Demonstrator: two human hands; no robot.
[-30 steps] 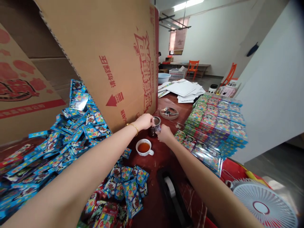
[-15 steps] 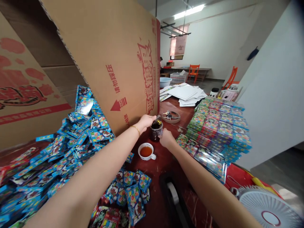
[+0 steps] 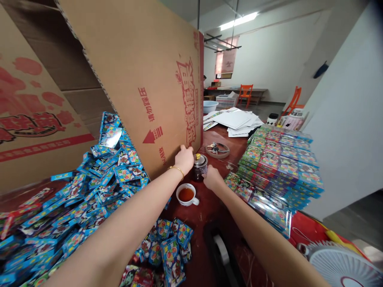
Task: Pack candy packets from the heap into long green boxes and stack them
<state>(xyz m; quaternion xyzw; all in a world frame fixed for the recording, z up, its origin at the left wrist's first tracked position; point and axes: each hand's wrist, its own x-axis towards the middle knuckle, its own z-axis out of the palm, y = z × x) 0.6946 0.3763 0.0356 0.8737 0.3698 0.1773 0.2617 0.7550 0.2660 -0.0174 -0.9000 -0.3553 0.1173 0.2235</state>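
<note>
The lid is back on the little dark teapot [image 3: 199, 166] now, which stands on the table [image 3: 209, 207] behind the cup of tea [image 3: 186, 194], with the left hand [image 3: 184, 158] resting loose beside it and the right hand [image 3: 212, 177] touching its side.

**Narrow Lane of Bare Table Between Carton and Stacks**

A strip of dark red tabletop [image 3: 206, 207] runs away from the person, hemmed in on both sides. A tall cardboard carton [image 3: 143, 79] walls off the left, with a heap of blue packets [image 3: 89, 187] spilling from its foot. Stacked flat packs [image 3: 278, 167] close the right side. In the lane itself stand a small glass teapot [image 3: 199, 167], a white cup of tea [image 3: 186, 194] just before it and a tape dispenser [image 3: 220, 251] nearer the person. A white fan [image 3: 341, 265] fills the near right corner.
</note>
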